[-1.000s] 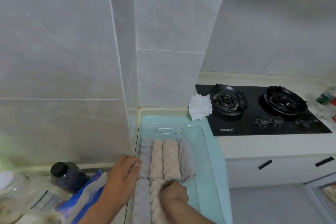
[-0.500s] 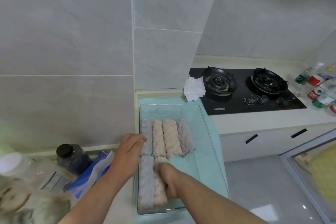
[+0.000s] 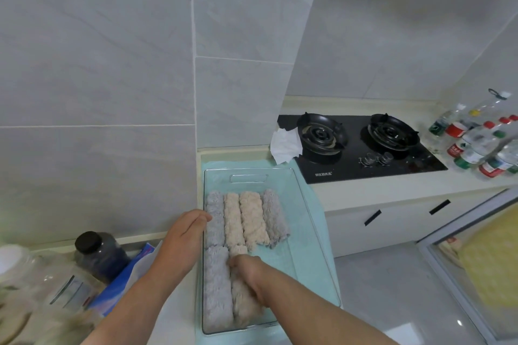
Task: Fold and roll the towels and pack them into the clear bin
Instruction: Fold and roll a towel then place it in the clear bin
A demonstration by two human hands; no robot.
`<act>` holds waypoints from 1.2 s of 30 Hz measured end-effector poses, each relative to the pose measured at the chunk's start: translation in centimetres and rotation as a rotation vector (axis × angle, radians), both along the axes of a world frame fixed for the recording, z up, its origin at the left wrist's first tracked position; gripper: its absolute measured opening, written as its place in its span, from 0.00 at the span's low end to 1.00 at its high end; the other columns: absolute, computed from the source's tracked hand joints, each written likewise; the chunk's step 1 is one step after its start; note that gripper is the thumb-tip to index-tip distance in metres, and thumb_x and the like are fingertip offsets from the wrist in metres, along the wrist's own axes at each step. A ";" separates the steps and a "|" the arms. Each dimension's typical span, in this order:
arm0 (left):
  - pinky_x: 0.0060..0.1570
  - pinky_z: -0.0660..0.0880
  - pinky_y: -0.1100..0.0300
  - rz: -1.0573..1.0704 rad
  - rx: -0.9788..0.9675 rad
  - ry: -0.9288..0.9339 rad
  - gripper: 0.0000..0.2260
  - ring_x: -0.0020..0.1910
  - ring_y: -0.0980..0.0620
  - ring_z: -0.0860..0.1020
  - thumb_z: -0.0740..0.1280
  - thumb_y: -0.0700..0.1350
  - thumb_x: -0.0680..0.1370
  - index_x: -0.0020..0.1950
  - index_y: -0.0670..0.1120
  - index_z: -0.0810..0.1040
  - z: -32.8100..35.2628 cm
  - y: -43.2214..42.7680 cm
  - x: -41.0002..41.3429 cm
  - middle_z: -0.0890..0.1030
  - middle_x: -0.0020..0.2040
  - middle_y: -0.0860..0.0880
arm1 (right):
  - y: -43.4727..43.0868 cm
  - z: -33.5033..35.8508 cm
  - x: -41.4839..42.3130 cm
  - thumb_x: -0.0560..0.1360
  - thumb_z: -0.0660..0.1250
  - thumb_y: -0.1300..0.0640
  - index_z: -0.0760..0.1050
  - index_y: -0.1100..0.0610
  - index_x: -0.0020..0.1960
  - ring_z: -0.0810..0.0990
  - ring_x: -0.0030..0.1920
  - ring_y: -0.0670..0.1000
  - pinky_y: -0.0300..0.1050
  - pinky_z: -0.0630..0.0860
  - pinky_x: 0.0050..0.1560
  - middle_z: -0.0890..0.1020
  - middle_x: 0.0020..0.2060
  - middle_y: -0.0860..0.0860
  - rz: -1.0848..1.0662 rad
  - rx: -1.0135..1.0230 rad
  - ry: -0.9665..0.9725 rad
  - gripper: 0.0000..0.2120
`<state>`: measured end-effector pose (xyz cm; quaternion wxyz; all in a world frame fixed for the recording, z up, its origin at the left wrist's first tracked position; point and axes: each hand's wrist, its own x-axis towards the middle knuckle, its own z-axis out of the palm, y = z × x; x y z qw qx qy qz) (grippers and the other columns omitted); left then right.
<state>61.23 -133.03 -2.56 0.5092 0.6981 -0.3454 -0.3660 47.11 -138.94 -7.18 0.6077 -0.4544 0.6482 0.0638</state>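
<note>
A clear bin [image 3: 305, 204] sits on a pale teal cloth [image 3: 315, 202] on the counter. Several rolled towels lie inside: a far row of grey [image 3: 215, 218], beige [image 3: 233, 221], pink [image 3: 253, 221] and grey [image 3: 274, 218] rolls, and a near row with a grey roll [image 3: 217, 288] and a beige roll [image 3: 245, 305]. My right hand [image 3: 248, 272] presses down on the near beige roll, fingers curled around it. My left hand [image 3: 183, 238] rests on the bin's left rim, fingertips touching the far grey roll.
A black two-burner gas hob [image 3: 361, 145] lies to the right, with a crumpled white tissue [image 3: 286, 145] at its left edge. Several bottles [image 3: 476, 143] stand far right. A dark-lidded jar [image 3: 98, 255], a blue packet [image 3: 123, 280] and clear containers [image 3: 36, 283] crowd the left counter. Tiled walls rise behind.
My right hand has slid nearer along the beige roll in the bin's near row. The head view has tilted and shifted, showing more of the bin's near end and the bottles.
</note>
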 end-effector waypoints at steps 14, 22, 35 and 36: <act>0.45 0.72 0.50 0.325 -0.146 -0.067 0.13 0.53 0.50 0.77 0.56 0.46 0.82 0.48 0.51 0.80 8.9 2.1 -0.7 0.80 0.52 0.54 | -6.0 16.1 -4.8 0.74 0.63 0.50 0.67 0.49 0.70 0.77 0.55 0.49 0.50 0.74 0.63 0.78 0.54 0.48 0.280 -0.570 -0.380 0.25; 0.52 0.75 0.50 0.646 -0.381 -0.266 0.19 0.54 0.45 0.79 0.57 0.63 0.68 0.47 0.55 0.81 15.4 7.4 -10.9 0.80 0.55 0.48 | -4.4 21.5 -11.0 0.77 0.65 0.54 0.71 0.47 0.64 0.77 0.52 0.42 0.36 0.71 0.56 0.77 0.53 0.45 0.619 -0.668 -0.819 0.16; 0.56 0.74 0.47 1.347 -0.362 -0.466 0.15 0.54 0.47 0.78 0.58 0.52 0.75 0.48 0.48 0.82 18.1 31.5 -34.2 0.82 0.51 0.47 | 10.6 24.4 -19.3 0.76 0.66 0.51 0.75 0.45 0.54 0.78 0.54 0.44 0.47 0.74 0.61 0.79 0.51 0.43 1.032 -0.395 -1.149 0.07; 0.56 0.74 0.48 1.406 -0.367 -0.470 0.14 0.54 0.47 0.78 0.58 0.51 0.75 0.48 0.49 0.82 18.2 33.8 -36.0 0.82 0.51 0.48 | 12.9 24.6 -19.8 0.73 0.65 0.47 0.75 0.45 0.55 0.78 0.54 0.44 0.48 0.74 0.62 0.79 0.51 0.43 1.088 -0.384 -1.171 0.11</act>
